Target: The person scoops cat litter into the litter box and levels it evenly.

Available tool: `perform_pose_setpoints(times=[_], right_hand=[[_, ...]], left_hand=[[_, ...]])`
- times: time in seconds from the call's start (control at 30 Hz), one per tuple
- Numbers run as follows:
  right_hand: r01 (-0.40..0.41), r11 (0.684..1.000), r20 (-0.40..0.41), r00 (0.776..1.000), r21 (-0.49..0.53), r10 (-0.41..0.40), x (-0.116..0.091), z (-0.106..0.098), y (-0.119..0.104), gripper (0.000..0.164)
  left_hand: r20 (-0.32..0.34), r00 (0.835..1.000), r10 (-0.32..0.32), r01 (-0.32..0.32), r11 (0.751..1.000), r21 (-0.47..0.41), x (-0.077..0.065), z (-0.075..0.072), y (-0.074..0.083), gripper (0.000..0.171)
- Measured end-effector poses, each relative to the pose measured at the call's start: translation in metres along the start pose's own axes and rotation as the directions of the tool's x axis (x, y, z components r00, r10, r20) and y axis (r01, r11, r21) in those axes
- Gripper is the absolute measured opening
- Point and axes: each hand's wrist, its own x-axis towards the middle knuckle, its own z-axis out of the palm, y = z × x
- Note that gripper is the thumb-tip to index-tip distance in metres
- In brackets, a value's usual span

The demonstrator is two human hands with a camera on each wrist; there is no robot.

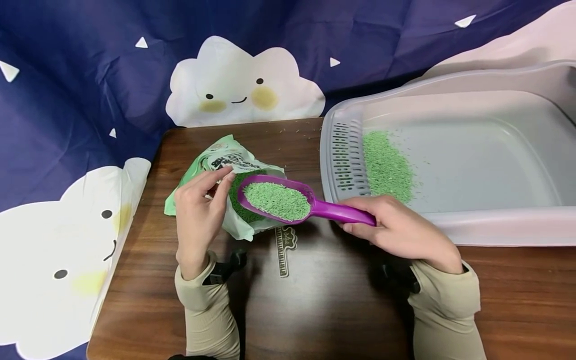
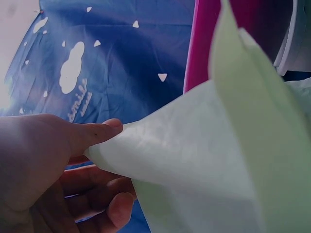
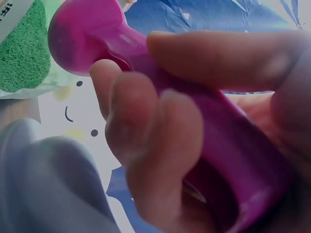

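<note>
My right hand (image 1: 396, 227) grips the handle of a purple scoop (image 1: 335, 211), fingers curled round it in the right wrist view. Green cat litter pellets (image 1: 276, 201) fill the scoop's bowl, which is held roughly level over the mouth of a pale green bag (image 1: 238, 227). More green pellets (image 3: 24, 53) lie inside the open bag. With thumb and fingers, my left hand (image 1: 200, 212) pinches the bag's edge; the left wrist view shows the thumb (image 2: 104, 131) on the pale film. The bowl hides part of the bag's opening.
At the right stands a large grey litter box (image 1: 490, 225), a pile of green pellets (image 1: 387, 167) against its slotted left end. A small ruler-like strip (image 1: 282, 252) lies on the wooden table (image 1: 315, 310) below the bag. Behind hangs a blue cloud-patterned cloth (image 1: 360, 30).
</note>
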Motion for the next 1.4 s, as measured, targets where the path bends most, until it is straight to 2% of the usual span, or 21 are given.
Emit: perform_pose_setpoints(times=[0.27,0.67,1.13,1.4], right_hand=[[0.02,1.0,-0.024,1.0,-0.002,-0.02,-0.009,-0.009,0.001,0.021],[0.001,1.0,-0.068,0.998,0.001,-0.001,-0.024,-0.022,0.002,0.023],[-0.075,0.997,-0.126,0.989,0.024,0.078,-0.037,-0.031,0.005,0.012],[-0.176,0.981,-0.186,0.964,0.082,0.188,-0.047,-0.038,0.008,0.008]], left_hand=[[-0.004,1.0,-0.006,0.006,1.0,0.004,0.0,0.0,0.0,0.015],[-0.011,1.0,-0.01,0.01,1.0,0.004,0.001,0.001,0.0,0.015],[-0.014,1.0,-0.009,0.009,1.0,-0.006,0.001,0.001,0.0,0.015],[-0.012,1.0,-0.01,0.01,1.0,-0.01,0.0,0.001,0.0,0.015]])
